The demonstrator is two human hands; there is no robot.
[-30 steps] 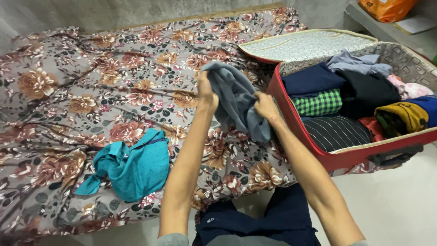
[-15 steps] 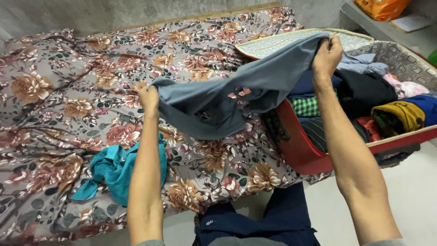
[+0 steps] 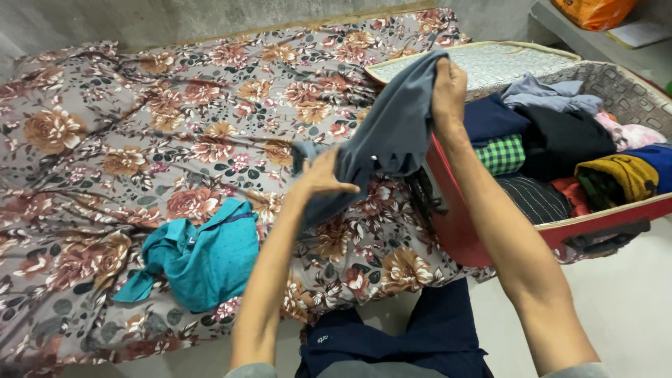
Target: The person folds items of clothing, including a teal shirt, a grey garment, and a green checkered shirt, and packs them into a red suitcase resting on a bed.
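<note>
The grey-blue garment (image 3: 392, 133) hangs in the air at the centre of the frame, above the floral bedsheet (image 3: 140, 140) and just left of the open red suitcase (image 3: 455, 224). The right hand (image 3: 448, 87), in the upper centre right, has its fingers closed over the garment's top edge, bunching the cloth so that it drapes down and to the left from that grip. The left hand (image 3: 323, 176), lower and nearer the middle of the frame, has its fingers spread and lies flat against the lower left part of the cloth, thumb pointing right; whether any fingers curl behind the fabric cannot be told. The garment's lowest fold falls past that hand toward the sheet.

To the right, the suitcase's red wall stands just beside the hanging cloth, and folded clothes fill its inside, among them a green checked piece (image 3: 500, 154) and a yellow one (image 3: 623, 175). A crumpled teal garment (image 3: 203, 255) lies on the sheet at the lower left, well apart from both hands. The broad stretch of sheet across the left and upper left of the frame carries nothing else. A dark navy cloth (image 3: 399, 336) lies at the bottom centre, by the bed's near edge.
</note>
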